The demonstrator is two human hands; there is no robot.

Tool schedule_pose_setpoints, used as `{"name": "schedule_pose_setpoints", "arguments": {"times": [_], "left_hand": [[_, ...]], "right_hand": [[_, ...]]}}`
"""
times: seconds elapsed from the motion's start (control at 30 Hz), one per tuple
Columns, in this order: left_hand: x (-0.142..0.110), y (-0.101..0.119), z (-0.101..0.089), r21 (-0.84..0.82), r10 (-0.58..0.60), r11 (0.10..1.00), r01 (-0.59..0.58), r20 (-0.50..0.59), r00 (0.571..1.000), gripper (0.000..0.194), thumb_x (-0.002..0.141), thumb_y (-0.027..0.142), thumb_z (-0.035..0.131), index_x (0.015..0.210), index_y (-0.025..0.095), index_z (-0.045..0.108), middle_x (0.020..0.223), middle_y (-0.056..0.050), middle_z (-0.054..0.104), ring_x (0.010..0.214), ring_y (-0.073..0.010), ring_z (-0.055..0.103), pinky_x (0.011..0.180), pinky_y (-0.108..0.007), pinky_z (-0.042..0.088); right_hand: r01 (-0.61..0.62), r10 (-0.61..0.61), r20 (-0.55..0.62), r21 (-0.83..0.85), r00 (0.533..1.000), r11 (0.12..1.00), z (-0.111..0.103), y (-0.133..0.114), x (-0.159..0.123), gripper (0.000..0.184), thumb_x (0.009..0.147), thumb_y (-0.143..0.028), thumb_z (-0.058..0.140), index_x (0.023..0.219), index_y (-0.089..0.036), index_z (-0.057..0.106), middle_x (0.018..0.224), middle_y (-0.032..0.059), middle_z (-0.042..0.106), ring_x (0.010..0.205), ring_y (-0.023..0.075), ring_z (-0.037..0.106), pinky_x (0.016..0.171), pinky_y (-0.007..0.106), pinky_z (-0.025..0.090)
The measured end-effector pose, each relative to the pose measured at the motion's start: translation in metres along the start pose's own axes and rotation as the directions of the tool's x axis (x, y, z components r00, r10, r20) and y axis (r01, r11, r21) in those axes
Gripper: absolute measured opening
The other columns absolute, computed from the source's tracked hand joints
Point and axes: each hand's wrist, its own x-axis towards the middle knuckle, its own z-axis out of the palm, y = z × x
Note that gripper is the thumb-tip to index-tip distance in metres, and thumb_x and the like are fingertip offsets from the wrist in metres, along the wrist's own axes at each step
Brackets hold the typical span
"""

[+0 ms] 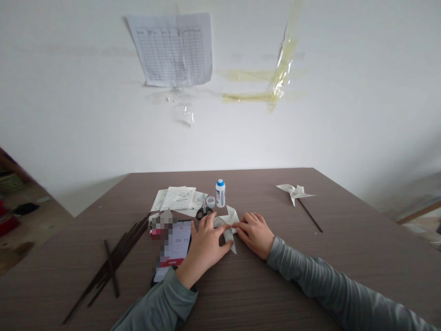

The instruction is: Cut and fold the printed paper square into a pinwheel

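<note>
Paper pinwheel (228, 233), unmounted, on tabletop (275, 280) between hands. Left hand (205, 243): fingers spread, holding it down. Right hand (255, 234): fingers pressing its centre. Adjacent: scissors (204, 212), glue bottle (220, 193).

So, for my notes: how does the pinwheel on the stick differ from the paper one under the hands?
The pinwheel on the stick lies apart from the hands, on a dark stick; the paper pinwheel shows no stick, and the left hand and right hand touch it. Both are pale paper with pointed blades.
</note>
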Motion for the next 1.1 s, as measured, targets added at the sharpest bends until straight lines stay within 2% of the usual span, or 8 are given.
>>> {"name": "schedule_pose_setpoints", "arguments": {"times": [0.2, 0.43, 0.57, 0.67, 0.8, 0.97, 1.1], "left_hand": [[0.0, 0.006, -0.007, -0.023, -0.027, 0.999, 0.028, 0.027, 0.999, 0.067, 0.107, 0.036, 0.099, 0.173, 0.041, 0.088, 0.199, -0.019, 0.065, 0.184, -0.0539, 0.06, 0.153, -0.092, 0.041], [0.002, 0.009, -0.011, -0.029, -0.027, 0.999, 0.029, 0.069, 0.997, 0.055, 0.108, 0.036, 0.099, 0.162, 0.047, 0.095, 0.202, -0.013, 0.063, 0.184, -0.0538, 0.06, 0.154, -0.092, 0.039], [0.003, 0.009, -0.013, -0.016, -0.024, 1.0, 0.026, 0.093, 0.995, 0.056, 0.108, 0.038, 0.097, 0.163, 0.047, 0.094, 0.204, -0.013, 0.06, 0.186, -0.0566, 0.056, 0.153, -0.096, 0.037], [0.004, 0.007, -0.012, -0.015, -0.001, 1.0, 0.002, 0.072, 0.997, 0.057, 0.105, 0.036, 0.099, 0.161, 0.047, 0.096, 0.203, -0.012, 0.062, 0.185, -0.0594, 0.057, 0.151, -0.097, 0.039], [0.005, 0.004, -0.008, -0.009, 0.008, 1.0, -0.008, 0.045, 0.999, 0.056, 0.101, 0.039, 0.102, 0.156, 0.047, 0.098, 0.2, -0.012, 0.065, 0.183, -0.0609, 0.058, 0.152, -0.096, 0.038], [0.005, 0.004, -0.006, -0.005, 0.0, 1.0, 0.001, 0.044, 0.999, 0.057, 0.104, 0.041, 0.1, 0.161, 0.047, 0.096, 0.203, -0.011, 0.061, 0.186, -0.0573, 0.054, 0.155, -0.093, 0.034], [0.005, 0.005, -0.007, -0.031, 0.002, 1.0, -0.001, 0.021, 1.0, 0.067, 0.101, 0.039, 0.104, 0.167, 0.045, 0.092, 0.204, -0.013, 0.06, 0.186, -0.0569, 0.056, 0.157, -0.09, 0.036]], "right_hand": [[0.009, -0.01, 0.009, 0.031, 1.0, 0.999, 0.003, 0.006, -0.003, 0.038, 0.125, -0.028, 0.075, 0.152, -0.038, 0.099, 0.131, 0.0105, 0.089, 0.129, 0.0331, 0.082, 0.132, 0.059, 0.065], [0.015, -0.014, -0.021, 0.054, 1.0, 0.998, 0.002, 0.004, -0.003, 0.04, 0.123, -0.026, 0.073, 0.15, -0.037, 0.101, 0.126, 0.0131, 0.089, 0.124, 0.0361, 0.084, 0.125, 0.059, 0.068], [0.013, -0.012, -0.019, 0.068, 1.0, 0.998, 0.004, 0.007, -0.004, 0.04, 0.123, -0.024, 0.073, 0.15, -0.037, 0.101, 0.126, 0.0114, 0.09, 0.125, 0.0343, 0.084, 0.133, 0.062, 0.064], [0.015, -0.011, -0.04, 0.083, 0.999, 0.996, 0.008, 0.01, -0.005, 0.038, 0.123, -0.024, 0.074, 0.145, -0.038, 0.101, 0.124, 0.0091, 0.091, 0.122, 0.0319, 0.085, 0.14, 0.066, 0.06], [0.021, -0.016, -0.064, 0.082, 0.998, 0.996, 0.012, 0.012, -0.006, 0.036, 0.122, -0.024, 0.075, 0.142, -0.037, 0.102, 0.124, 0.0089, 0.09, 0.122, 0.032, 0.084, 0.141, 0.068, 0.058], [0.002, -0.001, -0.018, 0.068, 1.0, 0.998, 0.011, 0.011, -0.006, 0.041, 0.124, -0.022, 0.071, 0.146, -0.039, 0.101, 0.129, 0.0091, 0.09, 0.127, 0.0318, 0.084, 0.143, 0.068, 0.056], [0.031, -0.028, -0.055, 0.054, 0.998, 0.998, 0.017, 0.016, -0.006, 0.039, 0.124, -0.022, 0.072, 0.143, -0.039, 0.101, 0.127, 0.0085, 0.089, 0.123, 0.0312, 0.083, 0.14, 0.068, 0.059]]}}
